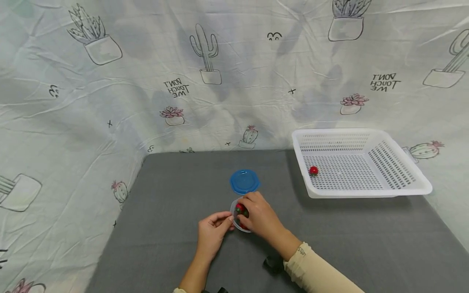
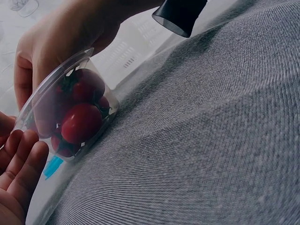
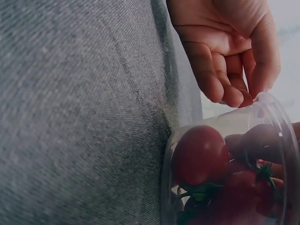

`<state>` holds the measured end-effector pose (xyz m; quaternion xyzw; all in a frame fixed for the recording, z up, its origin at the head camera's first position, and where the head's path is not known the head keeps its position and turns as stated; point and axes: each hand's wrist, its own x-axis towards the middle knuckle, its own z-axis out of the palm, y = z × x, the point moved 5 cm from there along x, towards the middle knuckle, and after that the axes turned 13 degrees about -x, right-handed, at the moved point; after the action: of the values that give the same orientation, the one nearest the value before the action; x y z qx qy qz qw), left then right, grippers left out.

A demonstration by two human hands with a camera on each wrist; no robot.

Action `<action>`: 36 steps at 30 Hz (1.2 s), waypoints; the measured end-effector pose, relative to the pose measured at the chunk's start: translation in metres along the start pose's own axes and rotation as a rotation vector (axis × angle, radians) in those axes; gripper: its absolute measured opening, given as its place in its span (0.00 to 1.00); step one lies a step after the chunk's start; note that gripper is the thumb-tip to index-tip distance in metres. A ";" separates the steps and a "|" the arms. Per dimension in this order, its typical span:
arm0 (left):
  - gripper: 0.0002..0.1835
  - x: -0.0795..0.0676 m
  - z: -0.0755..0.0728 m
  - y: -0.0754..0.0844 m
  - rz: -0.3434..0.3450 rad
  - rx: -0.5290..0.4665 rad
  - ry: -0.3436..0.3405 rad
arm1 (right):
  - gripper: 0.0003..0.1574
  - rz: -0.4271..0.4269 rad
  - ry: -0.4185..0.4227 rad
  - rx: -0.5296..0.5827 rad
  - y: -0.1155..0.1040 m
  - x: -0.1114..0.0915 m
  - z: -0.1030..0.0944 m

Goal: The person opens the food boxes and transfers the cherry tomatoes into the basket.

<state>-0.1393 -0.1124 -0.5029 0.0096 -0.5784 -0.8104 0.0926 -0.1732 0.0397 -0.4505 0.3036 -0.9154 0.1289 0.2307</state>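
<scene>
In the head view, a grey cloth-covered worktop (image 1: 165, 199) is spreading around the fingers, and a pale backdrop printed with potted cacti (image 1: 238, 57) is hanging beyond them. A blue lid (image 1: 244, 182) is lying just ahead of the fingers; a white basket (image 1: 370, 193), holding one red tomato (image 1: 314, 171), is standing well to their right. The left hand (image 1: 213, 232) is pinching the rim of a clear tub (image 1: 244, 230) between thumb and fingers. The right hand (image 1: 261, 213) is bending its fingers into the tub, right by the red tomatoes (image 1: 239, 208).

In the left wrist view, the tub is resting on the cloth beside the left fingertips, and the right fingers are reaching down over its rim.

In the right wrist view, the left thumb and fingers are meeting at the tub's edge. Behind the clear wall, the right fingers are lying among the tomatoes; whether they are gripping one, I cannot tell.
</scene>
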 end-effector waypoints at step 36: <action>0.07 0.000 0.000 0.001 0.003 0.017 0.007 | 0.16 -0.103 0.192 0.094 0.001 -0.006 -0.002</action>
<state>-0.1391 -0.1126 -0.5020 0.0125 -0.5850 -0.8053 0.0956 -0.1694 0.0441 -0.4520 0.3472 -0.8652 0.1883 0.3091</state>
